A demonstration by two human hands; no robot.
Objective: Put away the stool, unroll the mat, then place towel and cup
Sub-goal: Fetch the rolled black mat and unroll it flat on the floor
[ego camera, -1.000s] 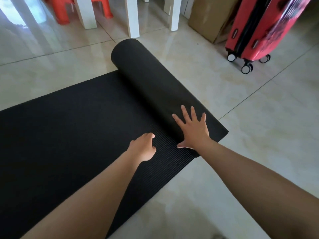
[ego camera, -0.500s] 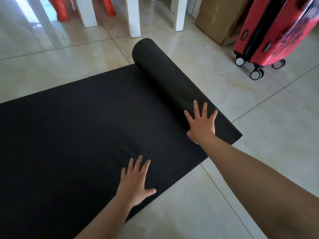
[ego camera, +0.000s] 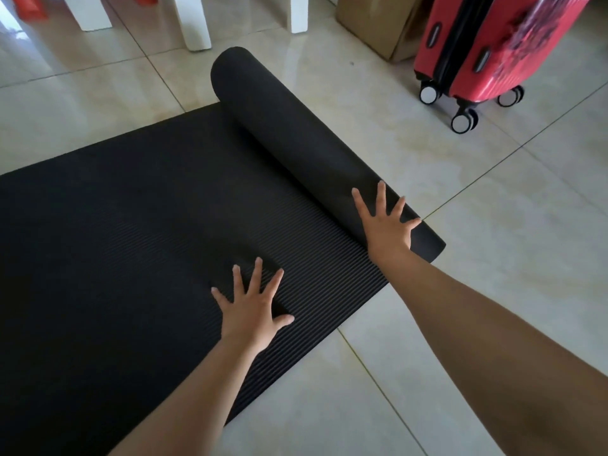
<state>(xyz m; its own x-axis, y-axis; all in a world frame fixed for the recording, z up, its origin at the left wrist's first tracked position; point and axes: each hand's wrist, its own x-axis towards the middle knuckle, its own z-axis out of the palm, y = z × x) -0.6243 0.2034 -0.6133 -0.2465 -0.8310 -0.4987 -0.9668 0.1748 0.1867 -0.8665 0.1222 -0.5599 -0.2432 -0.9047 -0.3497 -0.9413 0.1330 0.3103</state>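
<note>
Well, I judge myself midway through the second step. The black ribbed foam mat (ego camera: pixel 131 241) lies on the glossy beige tiled floor (ego camera: pixel 493 258), most of its visible stretch flat, with one thick roll (ego camera: pixel 296 136) left at the far end. My left hand (ego camera: pixel 251 311) presses flat on the unrolled part near the edge, fingers straight and spread. My right hand (ego camera: pixel 385 225) pushes against the near end of the roll, fingers likewise splayed, gripping nothing.

Whether the stool is put away I cannot tell; two orange-red plastic pieces (ego camera: pixel 29 9) at the top edge may be its legs. The towel and cup are not in view, so that step is left.

Counted: one mat, one roll, two hands, one red hard-shell suitcase (ego camera: pixel 487 44) with three wheels showing, one brown cardboard box (ego camera: pixel 371 24), three white furniture legs (ego camera: pixel 194 21).
</note>
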